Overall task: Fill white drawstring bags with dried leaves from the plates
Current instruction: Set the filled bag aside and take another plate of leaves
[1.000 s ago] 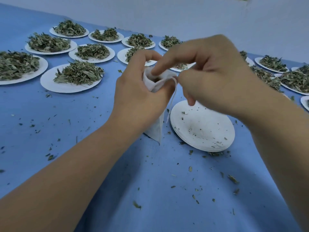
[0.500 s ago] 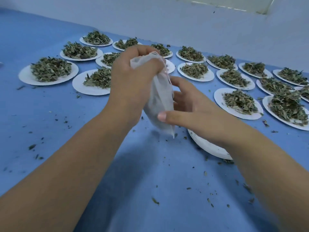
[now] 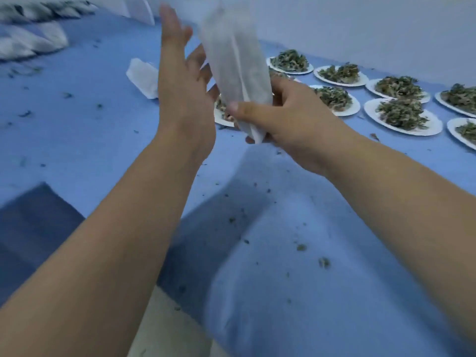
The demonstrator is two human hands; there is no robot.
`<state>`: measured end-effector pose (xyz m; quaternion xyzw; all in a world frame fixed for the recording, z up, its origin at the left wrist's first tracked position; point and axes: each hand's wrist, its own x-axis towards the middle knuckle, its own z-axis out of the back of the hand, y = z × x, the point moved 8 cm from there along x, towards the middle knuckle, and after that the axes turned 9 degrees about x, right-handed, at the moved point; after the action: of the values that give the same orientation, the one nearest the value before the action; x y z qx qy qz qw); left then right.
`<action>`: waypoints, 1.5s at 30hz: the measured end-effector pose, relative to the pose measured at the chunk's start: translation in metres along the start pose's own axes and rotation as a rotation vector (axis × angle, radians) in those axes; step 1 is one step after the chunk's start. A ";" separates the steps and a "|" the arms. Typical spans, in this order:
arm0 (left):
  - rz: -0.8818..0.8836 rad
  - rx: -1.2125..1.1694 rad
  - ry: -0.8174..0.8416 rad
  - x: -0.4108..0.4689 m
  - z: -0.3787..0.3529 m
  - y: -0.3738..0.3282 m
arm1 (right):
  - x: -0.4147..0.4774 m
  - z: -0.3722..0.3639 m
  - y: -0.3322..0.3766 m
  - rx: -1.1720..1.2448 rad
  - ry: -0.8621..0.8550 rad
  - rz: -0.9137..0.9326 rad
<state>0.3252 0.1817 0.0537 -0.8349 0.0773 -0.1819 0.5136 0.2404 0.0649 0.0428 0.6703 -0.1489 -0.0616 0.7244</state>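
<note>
A white drawstring bag [image 3: 235, 60] stands upright in the air above the blue table, blurred by motion. My right hand [image 3: 286, 119] grips its lower end, thumb across the front. My left hand [image 3: 183, 88] is raised just left of the bag with fingers straight and spread, holding nothing; whether it touches the bag I cannot tell. White plates heaped with dried green leaves [image 3: 401, 114] lie in rows to the right, behind the right hand.
Another white bag [image 3: 143, 77] lies flat on the blue table cloth [image 3: 283, 228] left of my left hand. A pile of white bags [image 3: 31, 39] sits at the far left. Leaf crumbs litter the cloth. The table's near edge shows at the bottom.
My left hand has let go of the bag's top and opened. The right hand now grips the bag's bottom and has lifted it. The view has swung left.
</note>
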 end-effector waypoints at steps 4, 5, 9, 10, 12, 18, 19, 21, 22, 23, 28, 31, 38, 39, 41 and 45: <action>0.004 0.096 -0.445 0.049 0.078 0.008 | 0.089 -0.035 -0.009 -0.072 -0.112 0.015; 0.003 0.154 -0.541 0.056 0.091 0.011 | 0.111 -0.040 -0.012 -0.106 -0.141 0.021; 0.053 0.339 -0.631 0.074 0.110 0.036 | 0.196 -0.051 -0.028 -0.289 -0.218 0.050; 0.042 0.378 -0.605 0.076 0.109 0.040 | 0.216 -0.052 -0.032 -0.346 -0.225 0.049; 0.013 0.484 -0.567 0.079 0.107 0.044 | 0.253 -0.056 -0.041 -0.472 -0.227 0.036; -0.023 0.649 -0.457 0.082 0.095 0.048 | 0.322 -0.076 -0.058 -0.819 -0.166 0.011; -0.022 0.670 -0.437 0.081 0.092 0.049 | 0.327 -0.080 -0.061 -0.837 -0.161 0.008; -0.035 0.714 -0.396 0.080 0.086 0.049 | 0.333 -0.087 -0.069 -0.866 -0.139 0.007; -0.043 0.738 -0.378 0.080 0.083 0.049 | 0.334 -0.090 -0.073 -0.877 -0.119 0.006; -0.048 0.763 -0.364 0.079 0.082 0.049 | 0.333 -0.092 -0.075 -0.885 -0.096 0.004; -0.060 0.850 -0.318 0.078 0.075 0.048 | 0.315 -0.085 -0.056 -0.973 -0.056 0.018; -0.063 0.955 -0.256 0.080 0.069 0.051 | 0.286 -0.061 -0.033 -1.081 -0.045 0.032; -0.063 1.240 -0.053 0.079 0.049 0.069 | 0.173 0.018 -0.014 -1.124 -0.121 0.068; -0.055 1.264 -0.042 0.079 0.049 0.070 | 0.159 0.029 -0.017 -1.133 -0.121 0.056; -0.047 1.312 -0.022 0.079 0.049 0.073 | 0.134 0.047 -0.025 -1.156 -0.108 0.018; -0.075 1.460 0.038 0.077 0.040 0.079 | 0.104 0.075 -0.040 -1.164 -0.077 -0.092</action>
<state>0.4159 0.1538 -0.0153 -0.2787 -0.0835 -0.2189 0.9314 0.3214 -0.0402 0.0218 0.1650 -0.0877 -0.1891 0.9640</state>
